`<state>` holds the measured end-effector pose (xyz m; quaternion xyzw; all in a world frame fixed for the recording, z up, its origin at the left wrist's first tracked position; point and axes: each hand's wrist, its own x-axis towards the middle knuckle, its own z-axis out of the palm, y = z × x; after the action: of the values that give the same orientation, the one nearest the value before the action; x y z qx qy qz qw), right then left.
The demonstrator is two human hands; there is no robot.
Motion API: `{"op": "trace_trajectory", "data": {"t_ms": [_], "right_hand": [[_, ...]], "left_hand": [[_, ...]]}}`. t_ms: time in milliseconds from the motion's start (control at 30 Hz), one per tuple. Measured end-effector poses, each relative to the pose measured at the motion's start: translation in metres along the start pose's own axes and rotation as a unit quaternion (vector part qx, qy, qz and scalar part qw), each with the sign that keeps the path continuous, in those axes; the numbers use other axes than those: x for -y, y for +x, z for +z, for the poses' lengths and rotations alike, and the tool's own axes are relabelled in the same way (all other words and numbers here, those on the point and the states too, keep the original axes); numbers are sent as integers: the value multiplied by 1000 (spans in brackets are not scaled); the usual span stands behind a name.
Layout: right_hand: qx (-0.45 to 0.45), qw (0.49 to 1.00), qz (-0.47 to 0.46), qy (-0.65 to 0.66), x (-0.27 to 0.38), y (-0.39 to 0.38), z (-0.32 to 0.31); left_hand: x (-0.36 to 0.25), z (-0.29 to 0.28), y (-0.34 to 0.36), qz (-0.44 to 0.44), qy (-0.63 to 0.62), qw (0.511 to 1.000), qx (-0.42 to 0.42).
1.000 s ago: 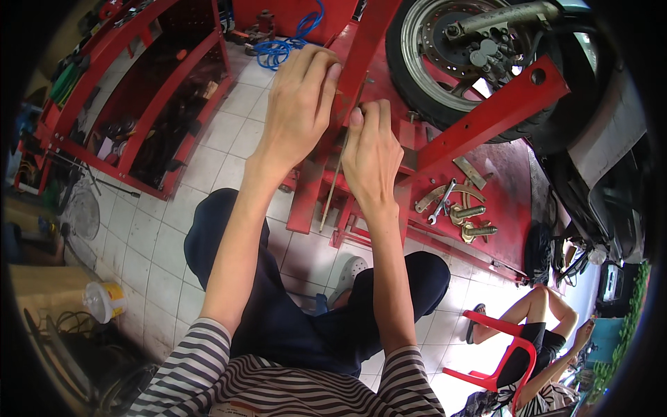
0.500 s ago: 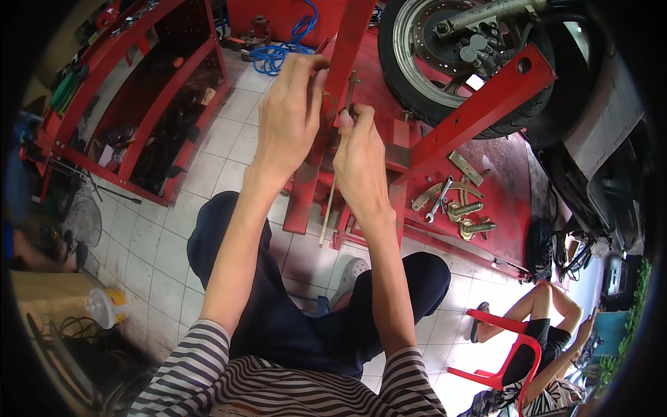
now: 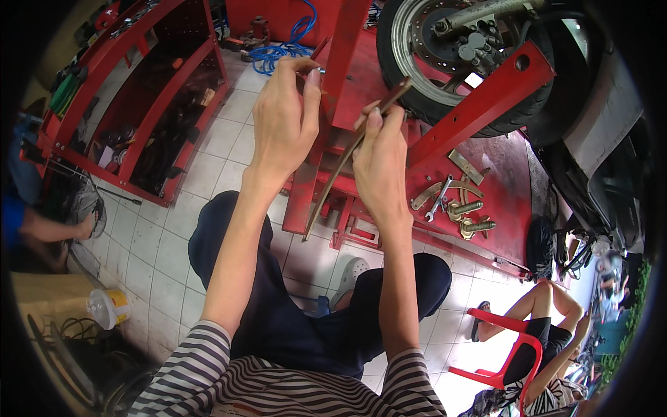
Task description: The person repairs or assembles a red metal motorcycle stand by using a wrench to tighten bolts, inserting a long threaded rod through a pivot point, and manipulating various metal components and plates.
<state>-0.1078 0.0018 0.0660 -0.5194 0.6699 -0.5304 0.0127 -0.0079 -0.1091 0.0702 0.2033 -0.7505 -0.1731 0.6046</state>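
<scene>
White tiled floor (image 3: 149, 240), red lift platform (image 3: 497, 184)

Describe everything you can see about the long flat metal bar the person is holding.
The long flat rusty-brown metal bar is thin, straight and dull, with worn edges. It slants from upper right, near the motorcycle wheel, down to lower left, where its free end hangs over the red steel stand base. The right hand grips its upper part, thumb along it. The left hand is beside it at the red upright; contact there is unclear.
</scene>
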Motion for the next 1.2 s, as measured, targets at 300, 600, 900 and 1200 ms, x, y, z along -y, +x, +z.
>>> {"op": "trace_trajectory", "data": {"t_ms": [300, 600, 900, 1200], "right_hand": [[0, 978, 11, 209, 28, 2, -33], [48, 926, -49, 370, 16, -2, -44], [137, 895, -39, 422, 19, -5, -70], [100, 902, -73, 415, -1, -2, -103]], "left_hand": [[-7, 3, 4, -107, -83, 991, 17], [2, 1, -3, -271, -303, 910, -80], [-56, -17, -33, -360, -485, 794, 70], [-61, -34, -31, -484, -561, 513, 434]]}}
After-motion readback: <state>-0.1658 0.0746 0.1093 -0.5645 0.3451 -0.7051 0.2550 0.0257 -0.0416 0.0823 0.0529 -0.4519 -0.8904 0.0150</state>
